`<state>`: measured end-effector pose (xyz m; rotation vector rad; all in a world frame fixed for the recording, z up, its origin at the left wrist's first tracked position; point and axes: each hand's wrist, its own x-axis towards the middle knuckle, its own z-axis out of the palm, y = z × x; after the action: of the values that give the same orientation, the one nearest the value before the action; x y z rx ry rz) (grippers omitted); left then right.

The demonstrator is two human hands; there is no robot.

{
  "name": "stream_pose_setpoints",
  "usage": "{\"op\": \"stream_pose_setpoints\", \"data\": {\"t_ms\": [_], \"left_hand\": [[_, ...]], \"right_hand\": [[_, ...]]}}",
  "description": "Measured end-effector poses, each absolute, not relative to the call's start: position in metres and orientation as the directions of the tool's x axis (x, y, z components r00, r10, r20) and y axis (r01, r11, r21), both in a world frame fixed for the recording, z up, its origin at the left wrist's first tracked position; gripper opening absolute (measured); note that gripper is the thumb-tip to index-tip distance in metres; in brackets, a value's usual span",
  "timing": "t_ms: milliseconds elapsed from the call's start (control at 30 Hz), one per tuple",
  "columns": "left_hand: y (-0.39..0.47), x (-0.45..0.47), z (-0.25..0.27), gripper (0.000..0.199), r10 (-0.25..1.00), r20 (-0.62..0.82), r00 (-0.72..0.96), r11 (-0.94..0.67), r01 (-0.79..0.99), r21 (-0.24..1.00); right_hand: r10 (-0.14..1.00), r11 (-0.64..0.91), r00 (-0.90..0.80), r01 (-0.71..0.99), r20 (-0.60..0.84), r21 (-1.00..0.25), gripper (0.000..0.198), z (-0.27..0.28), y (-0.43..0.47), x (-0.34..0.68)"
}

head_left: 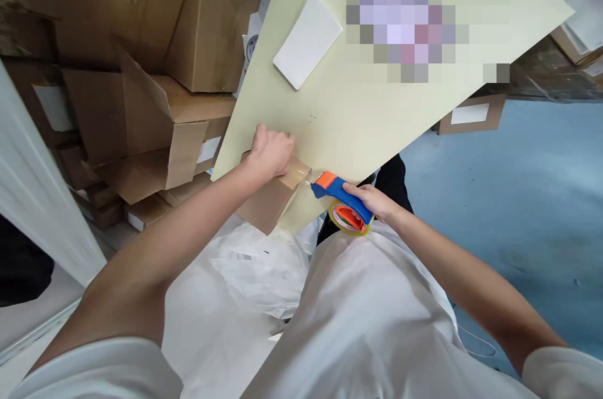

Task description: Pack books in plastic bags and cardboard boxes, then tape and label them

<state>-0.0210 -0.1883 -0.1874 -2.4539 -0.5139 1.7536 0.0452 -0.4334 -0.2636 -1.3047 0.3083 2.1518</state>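
A small brown cardboard box (269, 205) sits at the near edge of the pale table, its top partly covered by my left hand. My left hand (272, 151) lies over the box with its fingers curled down against it; the fingertips are hidden. A shiny strip of clear tape shows on the top of the box, close to its right corner. My right hand (372, 199) grips a blue and orange tape dispenser (340, 193) loaded with a yellowish roll. The dispenser's orange head points at the box, just right of its corner.
On the pale table (358, 119) lies a white flat box (308, 41); beyond it is a pixelated item (396, 16). Open and stacked cartons (151, 129) crowd the left. White plastic sheeting (264, 261) hangs below the table's near edge. Another carton (471, 115) stands on the blue floor.
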Motion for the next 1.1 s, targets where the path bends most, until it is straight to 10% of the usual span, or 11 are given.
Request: {"op": "stream_pose_setpoints", "data": {"t_ms": [133,367,833,1100], "left_hand": [[-0.18,-0.042,-0.175,0.079,0.337,-0.85,0.404,-0.922,0.325,-0.211],[-0.162,-0.105,-0.168,0.081,-0.141,-0.829,0.541,-0.878,0.319,0.358],[-0.136,-0.161,-0.169,0.066,0.661,-0.63,0.407,-0.471,0.879,0.073],[-0.17,-0.146,-0.175,0.064,0.663,-0.443,0.603,-0.619,0.775,0.129]], "right_hand": [[0.395,-0.788,-0.357,-0.605,-0.846,-0.113,0.044,-0.264,-0.436,0.035],[0.395,-0.758,-0.448,-0.652,-0.802,-0.01,0.04,-0.268,-0.441,0.026],[0.533,-0.818,-0.509,-0.513,-0.675,-0.259,0.037,-0.263,-0.257,0.09],[0.537,-0.842,-0.466,-0.34,-0.703,-0.418,0.032,-0.261,-0.238,0.092]]}}
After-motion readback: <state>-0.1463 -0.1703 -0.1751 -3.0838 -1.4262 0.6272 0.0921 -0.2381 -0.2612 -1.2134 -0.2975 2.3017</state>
